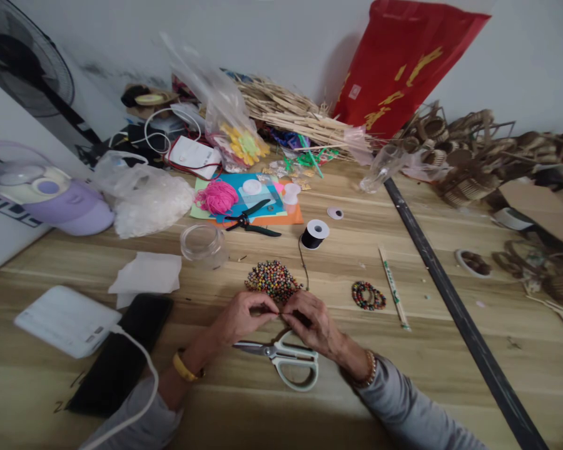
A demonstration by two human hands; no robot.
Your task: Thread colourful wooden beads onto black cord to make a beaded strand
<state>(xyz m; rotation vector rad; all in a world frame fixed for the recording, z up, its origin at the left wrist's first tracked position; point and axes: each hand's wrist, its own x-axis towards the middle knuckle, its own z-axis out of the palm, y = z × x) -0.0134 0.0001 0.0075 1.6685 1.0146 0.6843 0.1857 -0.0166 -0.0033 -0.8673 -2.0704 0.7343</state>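
My left hand and my right hand meet fingertip to fingertip just in front of a pile of small multicoloured beads on the wooden table. Both hands are pinched shut on something too small to make out, possibly a bead or the thin black cord that runs back to a spool of black thread. Pale green scissors lie flat beneath my wrists. A finished beaded bracelet rests to the right of my right hand.
A black phone and white power bank lie at left, near tissue and a clear jar. Black pliers, pink yarn, bags, sticks and woven baskets crowd the back. A chopstick and dark rod lie right.
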